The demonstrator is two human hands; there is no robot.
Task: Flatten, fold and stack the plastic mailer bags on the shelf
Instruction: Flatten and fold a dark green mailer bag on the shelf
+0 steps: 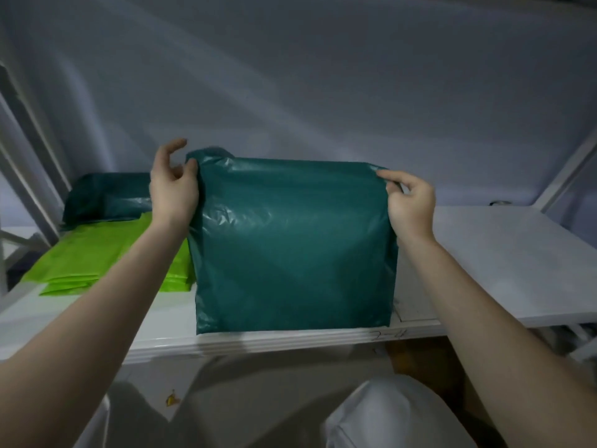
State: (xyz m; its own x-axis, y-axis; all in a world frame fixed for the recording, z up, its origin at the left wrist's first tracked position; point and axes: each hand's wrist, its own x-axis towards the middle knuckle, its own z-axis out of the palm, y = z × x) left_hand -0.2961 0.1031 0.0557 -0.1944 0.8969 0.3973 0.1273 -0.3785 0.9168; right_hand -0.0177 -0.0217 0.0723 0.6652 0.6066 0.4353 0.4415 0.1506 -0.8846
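Mostly hidden behind the raised dark green mailer bag (290, 240) is the middle of the white shelf (504, 253), and the bag also covers the right edge of the lime green stack (97, 253) at the shelf's left. Behind that stack lies a pile of dark green bags (106, 195), partly blocked by the left forearm. Faint scribbled marks sit on the shelf's front edge below the bag; they cannot be read. No print shows on the bag. It stands upright, its bottom edge resting on the shelf near the front, its long axis running left to right. The left hand (174, 185) pinches the top left corner; the right hand (410, 198) pinches the top right corner.
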